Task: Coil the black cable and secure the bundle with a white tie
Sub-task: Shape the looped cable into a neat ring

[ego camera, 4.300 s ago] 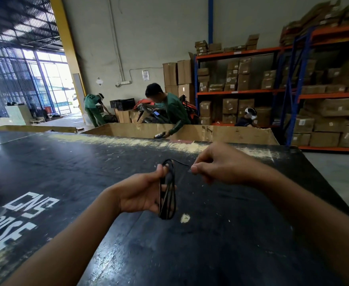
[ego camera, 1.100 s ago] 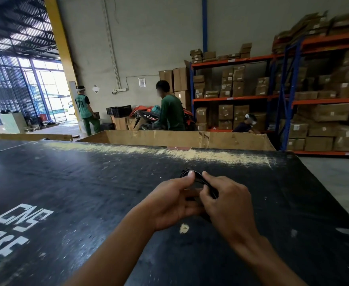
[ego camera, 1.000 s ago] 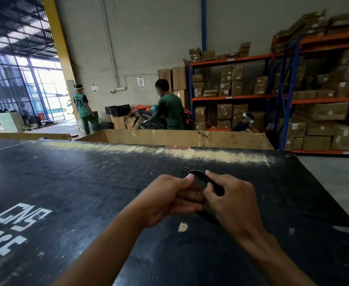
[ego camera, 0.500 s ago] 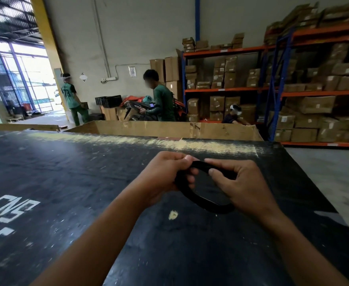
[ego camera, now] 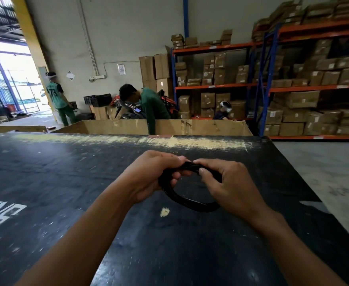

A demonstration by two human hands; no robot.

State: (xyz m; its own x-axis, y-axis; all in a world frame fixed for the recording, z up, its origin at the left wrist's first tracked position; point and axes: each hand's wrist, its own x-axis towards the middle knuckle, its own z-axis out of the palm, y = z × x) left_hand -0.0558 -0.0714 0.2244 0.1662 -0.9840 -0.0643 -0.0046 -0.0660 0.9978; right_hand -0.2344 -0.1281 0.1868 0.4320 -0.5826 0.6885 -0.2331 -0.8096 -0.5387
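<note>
Currently both grips sit raised over the black desk [ego camera: 66, 172]; left grip [ego camera: 148, 178] curled tight round the left side of the coiled black cable [ego camera: 187, 201]; right grip [ego camera: 229, 186] pinching the coil's top between thumb and forefinger, remaining fingers wrapped over its right side; cable forms one thick loop, lower arc exposed between the two grips; whether it touches the desk cannot be told; pale chip [ego camera: 164, 212] on the desk just below the loop.
</note>
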